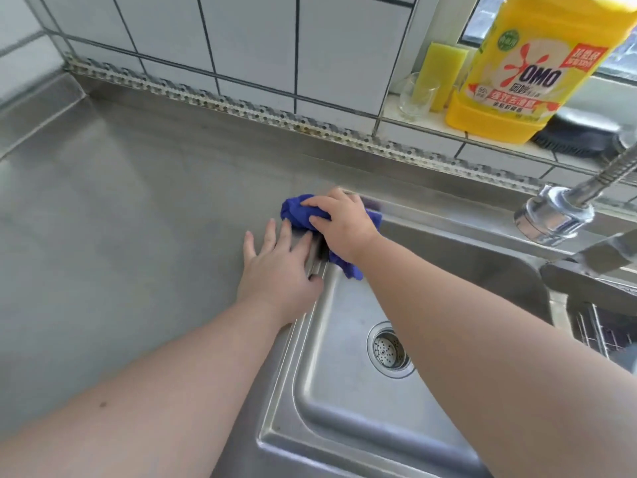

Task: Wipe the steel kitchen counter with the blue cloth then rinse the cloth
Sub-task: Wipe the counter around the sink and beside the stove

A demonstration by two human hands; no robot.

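Observation:
The crumpled blue cloth (298,215) lies at the far left corner of the sink (331,367), on the rim where the steel counter (131,208) meets the basin. My right hand (341,225) grips the cloth from above, fingers curled over it; one tail of cloth hangs below my wrist into the basin. My left hand (279,267) rests flat on the counter just left of the sink edge, fingers straight and spread, close beside the cloth.
The faucet head (551,215) hangs over the sink's right side. On the tiled sill behind stand a yellow detergent bottle (531,70), a glass (415,96), a yellow sponge (444,74) and a black brush (582,132). A drain strainer (387,350) sits in the basin.

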